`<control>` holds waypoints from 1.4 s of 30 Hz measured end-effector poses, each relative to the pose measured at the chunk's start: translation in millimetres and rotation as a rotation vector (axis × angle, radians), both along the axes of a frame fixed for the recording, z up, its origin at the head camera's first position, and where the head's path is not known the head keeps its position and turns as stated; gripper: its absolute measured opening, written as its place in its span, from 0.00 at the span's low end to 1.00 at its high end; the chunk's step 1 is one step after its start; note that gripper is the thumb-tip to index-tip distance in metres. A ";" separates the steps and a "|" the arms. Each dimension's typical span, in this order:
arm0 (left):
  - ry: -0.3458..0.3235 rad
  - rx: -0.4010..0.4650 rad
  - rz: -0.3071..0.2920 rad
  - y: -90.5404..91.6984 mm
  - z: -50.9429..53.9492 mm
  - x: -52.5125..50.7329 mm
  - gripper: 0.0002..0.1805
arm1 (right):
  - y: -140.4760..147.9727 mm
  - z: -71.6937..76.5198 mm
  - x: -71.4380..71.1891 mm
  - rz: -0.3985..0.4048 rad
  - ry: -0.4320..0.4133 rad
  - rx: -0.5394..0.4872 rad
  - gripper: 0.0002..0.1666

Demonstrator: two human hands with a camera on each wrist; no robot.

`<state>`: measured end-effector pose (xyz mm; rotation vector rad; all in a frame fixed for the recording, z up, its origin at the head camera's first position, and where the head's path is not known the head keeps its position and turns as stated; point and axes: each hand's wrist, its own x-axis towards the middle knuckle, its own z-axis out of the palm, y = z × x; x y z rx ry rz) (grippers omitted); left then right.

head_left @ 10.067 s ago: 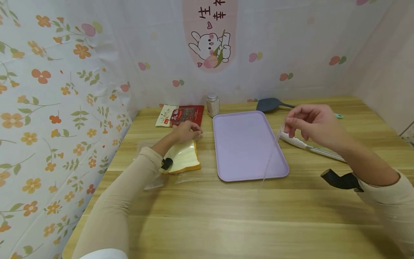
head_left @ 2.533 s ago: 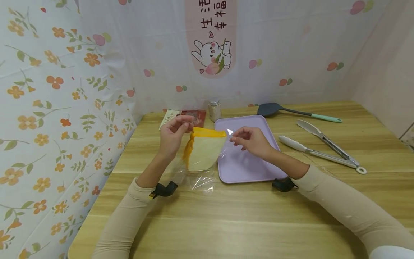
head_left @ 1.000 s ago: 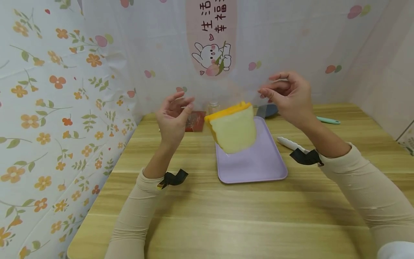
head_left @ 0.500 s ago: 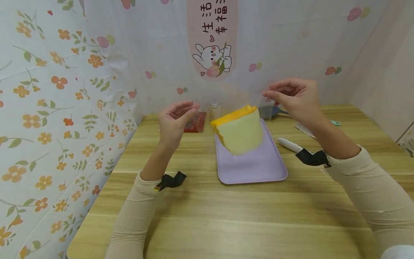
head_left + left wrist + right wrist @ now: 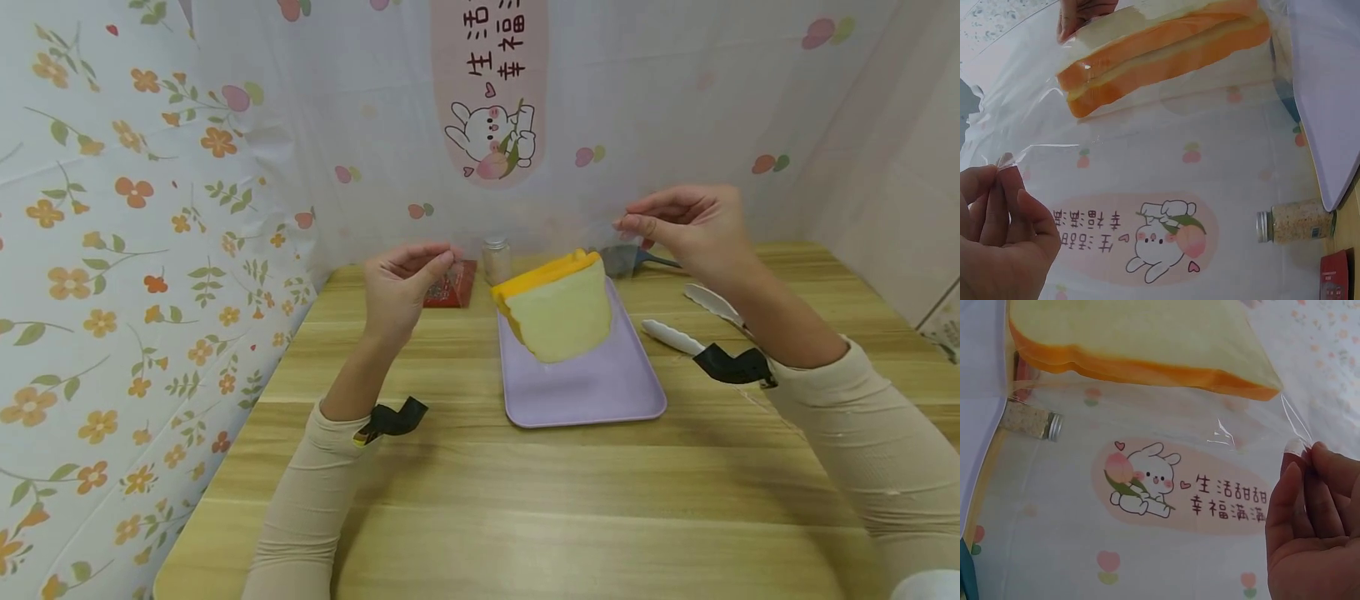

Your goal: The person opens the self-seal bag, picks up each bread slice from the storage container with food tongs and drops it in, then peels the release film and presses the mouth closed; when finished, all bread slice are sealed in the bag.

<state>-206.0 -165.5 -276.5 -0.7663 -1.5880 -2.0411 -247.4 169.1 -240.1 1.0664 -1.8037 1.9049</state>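
Observation:
Two stacked slices of bread [image 5: 558,317], pale with orange-yellow crust edges, hang tilted inside a clear plastic bag [image 5: 1217,431] above the lilac tray [image 5: 585,410]. My left hand [image 5: 397,287] pinches one edge of the bag between thumb and fingers. In the left wrist view that pinched plastic [image 5: 1054,145] runs taut towards the bread. On the other side my right hand [image 5: 697,229], held higher, pinches another part of the bag with thumb and fingertips. Neither hand touches the bread itself. Much of the clear film is hard to make out in the head view.
Behind the tray stands a glass jar [image 5: 496,262] with a metal lid, beside a red packet [image 5: 453,285]. Right of the tray lie tongs [image 5: 672,336] with white tips and a dark spatula [image 5: 660,260], partly behind my right arm. A patterned curtain [image 5: 315,100] closes the back.
The bread lay on the table at left ten seconds ago. Since then both hands have lifted it in its bag, spread apart and carried it over the tray. Lately it has sunk slightly.

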 end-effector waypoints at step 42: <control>0.288 -0.199 -0.126 -15.2 17.0 0.0 0.13 | 16.6 14.4 -7.2 0.204 0.330 0.060 0.10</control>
